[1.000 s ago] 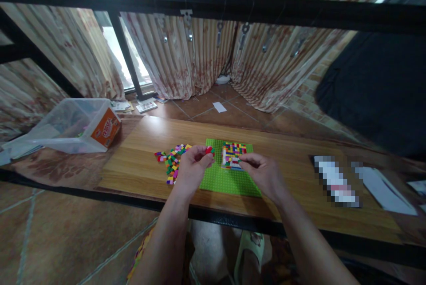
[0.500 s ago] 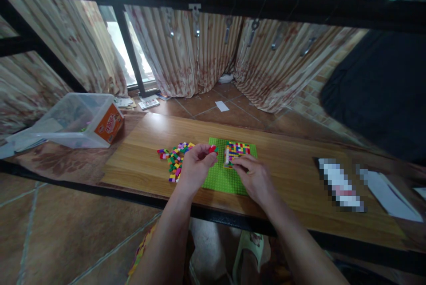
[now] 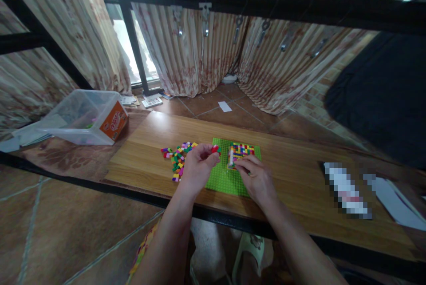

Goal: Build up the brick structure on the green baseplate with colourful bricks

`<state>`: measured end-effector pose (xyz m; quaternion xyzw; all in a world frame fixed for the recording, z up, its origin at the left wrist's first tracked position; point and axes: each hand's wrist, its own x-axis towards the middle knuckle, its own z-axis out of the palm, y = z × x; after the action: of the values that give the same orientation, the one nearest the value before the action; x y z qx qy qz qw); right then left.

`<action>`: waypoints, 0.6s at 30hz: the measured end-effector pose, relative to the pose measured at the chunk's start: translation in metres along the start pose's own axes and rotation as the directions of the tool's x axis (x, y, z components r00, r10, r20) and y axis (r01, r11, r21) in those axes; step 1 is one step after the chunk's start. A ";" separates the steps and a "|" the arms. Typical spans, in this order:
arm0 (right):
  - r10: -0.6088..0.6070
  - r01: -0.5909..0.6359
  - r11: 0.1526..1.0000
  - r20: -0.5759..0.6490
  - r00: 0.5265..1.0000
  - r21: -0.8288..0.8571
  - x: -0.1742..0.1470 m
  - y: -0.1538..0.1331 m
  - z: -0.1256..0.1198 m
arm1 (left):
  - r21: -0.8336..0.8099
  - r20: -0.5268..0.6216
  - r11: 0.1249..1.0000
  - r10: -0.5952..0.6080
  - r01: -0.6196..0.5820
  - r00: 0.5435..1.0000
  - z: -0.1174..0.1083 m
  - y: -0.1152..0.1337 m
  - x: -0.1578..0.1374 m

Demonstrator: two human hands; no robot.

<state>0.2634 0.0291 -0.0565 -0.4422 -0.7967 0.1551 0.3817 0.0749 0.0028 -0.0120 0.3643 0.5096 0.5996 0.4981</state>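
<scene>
A person's two bare forearms reach forward over a light wooden surface (image 3: pixel 286 169) edged by a black metal frame. The left hand (image 3: pixel 197 168) is curled, its fingertips pinching a few small red and green plastic bricks (image 3: pixel 215 148) just above the left edge of a bright green studded baseplate (image 3: pixel 222 178). The right hand (image 3: pixel 256 178) rests on the baseplate with its fingertips pressed against the near edge of a square multicoloured brick mosaic (image 3: pixel 242 151) that sits on the far right part of the plate; whether this hand grips a brick cannot be told. A loose pile of small bricks in pink, green, yellow and red (image 3: pixel 177 158) lies on the surface just left of the left hand. Well apart to the far left, a clear plastic storage tub with an orange label (image 3: pixel 88 117) stands tilted on a brown patterned cloth. To the right lie white papers (image 3: pixel 396 200). Striped beige curtains (image 3: pixel 199 54) hang behind, over a brown tiled floor.
</scene>
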 end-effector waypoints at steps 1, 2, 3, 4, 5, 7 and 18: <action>-0.003 0.003 1.000 0.004 1.000 -0.010 0.000 0.000 0.000 | 0.001 -0.002 1.000 0.002 -0.002 1.000 0.000 0.000 0.000; -0.008 0.009 1.000 0.009 1.000 -0.023 0.000 0.000 0.000 | 0.002 -0.003 1.000 0.003 -0.003 1.000 0.000 0.000 0.000; -0.015 0.015 0.999 0.013 1.000 -0.039 0.000 0.000 0.000 | 0.002 -0.002 1.000 0.004 -0.004 1.000 0.000 0.000 0.000; -0.021 0.022 0.998 0.017 1.000 -0.059 -0.001 0.000 0.001 | 0.002 -0.002 1.000 0.004 -0.004 1.000 0.000 0.001 0.000; -0.027 0.028 0.996 0.021 0.999 -0.079 -0.001 0.000 0.001 | 0.002 -0.003 1.000 0.005 -0.005 1.000 0.000 0.001 0.000; -0.036 0.039 0.991 0.026 0.999 -0.125 -0.001 0.000 0.001 | -0.001 -0.003 1.000 0.007 -0.007 1.000 0.000 0.001 0.001; -0.093 0.107 0.935 0.057 0.994 -0.337 -0.006 -0.004 0.001 | 0.013 -0.001 1.000 0.009 -0.009 1.000 0.001 0.001 0.000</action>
<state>0.2622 0.0226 -0.0578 -0.4571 -0.8404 0.0047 0.2912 0.0756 0.0029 -0.0104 0.3693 0.5123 0.5987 0.4927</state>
